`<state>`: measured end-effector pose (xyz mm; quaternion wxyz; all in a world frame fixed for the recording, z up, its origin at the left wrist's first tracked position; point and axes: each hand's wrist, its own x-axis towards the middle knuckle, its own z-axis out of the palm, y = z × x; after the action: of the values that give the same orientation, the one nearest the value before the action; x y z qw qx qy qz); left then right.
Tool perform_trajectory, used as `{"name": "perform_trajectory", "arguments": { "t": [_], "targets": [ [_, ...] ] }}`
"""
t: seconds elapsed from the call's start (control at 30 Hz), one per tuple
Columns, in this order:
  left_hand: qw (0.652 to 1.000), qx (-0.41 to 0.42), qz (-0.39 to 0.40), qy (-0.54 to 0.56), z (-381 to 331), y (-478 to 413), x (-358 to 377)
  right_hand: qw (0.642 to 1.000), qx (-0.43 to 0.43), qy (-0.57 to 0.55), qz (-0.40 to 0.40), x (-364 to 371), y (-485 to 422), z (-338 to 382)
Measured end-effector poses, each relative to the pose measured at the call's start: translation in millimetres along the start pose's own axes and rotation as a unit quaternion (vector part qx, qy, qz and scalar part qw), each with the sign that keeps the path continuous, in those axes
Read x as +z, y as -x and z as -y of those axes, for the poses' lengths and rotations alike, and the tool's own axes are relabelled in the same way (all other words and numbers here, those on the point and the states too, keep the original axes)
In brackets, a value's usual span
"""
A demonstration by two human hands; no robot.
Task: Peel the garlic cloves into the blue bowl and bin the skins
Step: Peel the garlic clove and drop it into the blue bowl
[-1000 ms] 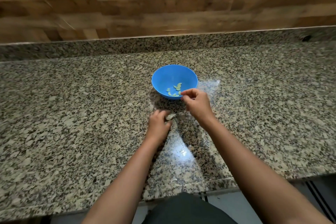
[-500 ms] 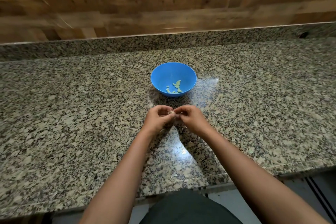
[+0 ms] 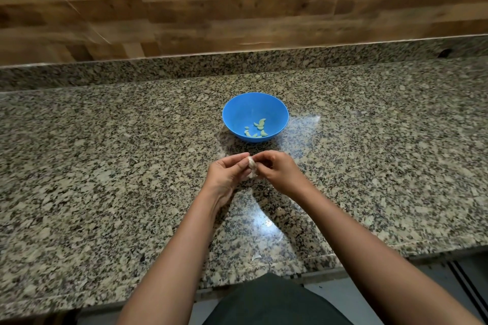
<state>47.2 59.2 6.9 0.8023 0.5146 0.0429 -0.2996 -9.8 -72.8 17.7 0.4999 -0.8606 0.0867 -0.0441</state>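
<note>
Both hands meet just in front of the blue bowl [image 3: 237, 113], above the surface [image 3: 105, 166]. The left hand [image 3: 224, 177] pinches a garlic clove [image 3: 252, 166], and the right hand [image 3: 280, 169] curls its fingers onto the same clove. Peeling seems under way. It should go best with the left hand holding one end firm while the right tears strips from the tip. Several peeled cloves [image 3: 257, 129] lie in the bowl. Fingers cover most of the held clove, so the skin remaining cannot be told. No bin shows, and a pale scrap [image 3: 256, 257] near the front edge may be skin.
</note>
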Motion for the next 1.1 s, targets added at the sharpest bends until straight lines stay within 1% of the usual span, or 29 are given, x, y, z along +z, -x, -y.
{"name": "perform_trajectory", "arguments": {
  "t": [0.1, 0.2, 0.43, 0.67, 0.77, 0.93, 1.0, 1.1],
  "targets": [
    [1.000, -0.003, 0.002, -0.007, -1.6, 1.3, 0.7, 0.997, -0.042, 0.058, -0.022, 2.3, 3.4, 0.3],
    [1.000, -0.002, 0.002, -0.015, -3.9, 1.8, 0.1, 0.996, -0.055, 0.057, -0.031, 3.7, 5.4, 3.0],
    [0.999, -0.011, 0.006, -0.042, -6.7, 1.8, -3.4, 0.995, -0.054, 0.059, -0.055, 12.0, 5.5, 1.7],
    [1.000, -0.022, -0.002, -0.017, -5.2, 2.5, 0.5, 0.999, -0.024, 0.010, -0.034, 8.5, 4.1, -2.8],
    [1.000, -0.028, 0.002, -0.010, -6.1, 2.8, 3.5, 0.998, -0.033, 0.024, -0.040, 6.0, 2.6, -5.5],
    [0.999, -0.034, 0.026, -0.030, -9.6, 2.9, 4.8, 0.993, -0.061, 0.073, -0.065, 8.2, 4.5, -7.0],
    [0.998, -0.035, 0.028, -0.044, -11.0, 2.5, 4.5, 0.992, -0.064, 0.081, -0.074, 9.8, 4.9, -6.6],
    [0.998, -0.045, 0.021, -0.043, -8.5, 1.3, 4.2, 0.991, -0.054, 0.099, -0.067, 11.4, 3.7, -6.1]
  ]
}}
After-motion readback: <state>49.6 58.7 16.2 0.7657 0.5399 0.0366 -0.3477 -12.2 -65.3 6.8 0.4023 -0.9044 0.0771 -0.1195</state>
